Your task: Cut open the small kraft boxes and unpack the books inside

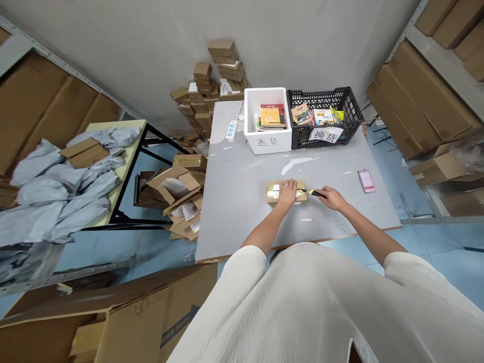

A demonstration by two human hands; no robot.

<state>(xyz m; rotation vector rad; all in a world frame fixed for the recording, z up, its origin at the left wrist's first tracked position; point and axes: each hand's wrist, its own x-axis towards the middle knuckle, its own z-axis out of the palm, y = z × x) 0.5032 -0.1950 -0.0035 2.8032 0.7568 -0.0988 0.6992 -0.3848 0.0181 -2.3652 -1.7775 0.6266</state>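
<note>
A small brown cardboard box [271, 193] with yellowish tape and a white label lies on the grey table [234, 201], near its front edge. My left hand [287, 193] rests on top of the box with its fingers spread over it. In my right hand [331, 198], just right of the box, is a utility knife [315, 193] with a black and yellow handle. The knife points left, and its blade reaches the right part of the box top.
Behind the box stand a white bin [267, 143] and a black crate [325, 123], both holding books. A phone [366, 181] lies at right, a power strip [232, 130] at back left. Opened cartons [177, 189] and stacked boxes [223, 50] flank the table's left side.
</note>
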